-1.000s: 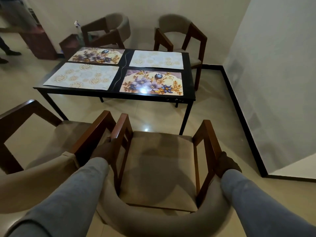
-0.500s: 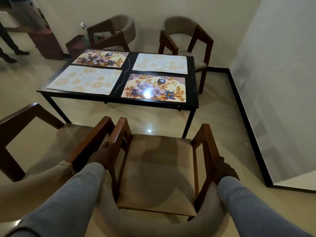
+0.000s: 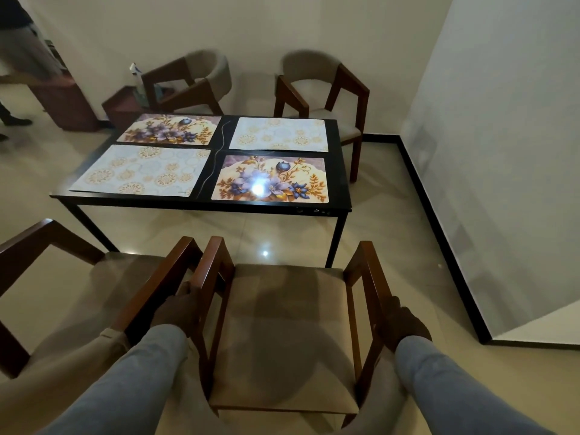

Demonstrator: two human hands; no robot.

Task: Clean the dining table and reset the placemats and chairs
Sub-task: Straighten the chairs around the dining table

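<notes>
My left hand (image 3: 177, 310) grips the left armrest of the near chair (image 3: 288, 334), fingers curled over the wood rail. My right hand (image 3: 405, 321) grips the right armrest of the same chair, fingers wrapped round the rail. Both sleeves are grey.

The near chair sits on the floor (image 3: 408, 246) short of the dining table (image 3: 201, 204), its seat facing the table's near right corner, a strip of bare floor between them. Its tan cushion carries a dark shadow.

A second chair (image 3: 78, 284) stands just beside it on my left, armrest close to armrest; I cannot tell whether they touch.

The table top is black and carries four placemats. Near left: pale mat with round gold patterns (image 3: 141, 171). Near right: floral mat (image 3: 270, 180) with a bright glare spot. Far left: another floral mat (image 3: 169, 128). Far right: another pale patterned mat (image 3: 279, 135). All four lie flat, apart from one another.

Two more chairs stand on the far side: one (image 3: 188, 83) turned at an angle, one (image 3: 323, 86) by the far right corner.

Far left, part of another person (image 3: 22, 42), blurred.
</notes>
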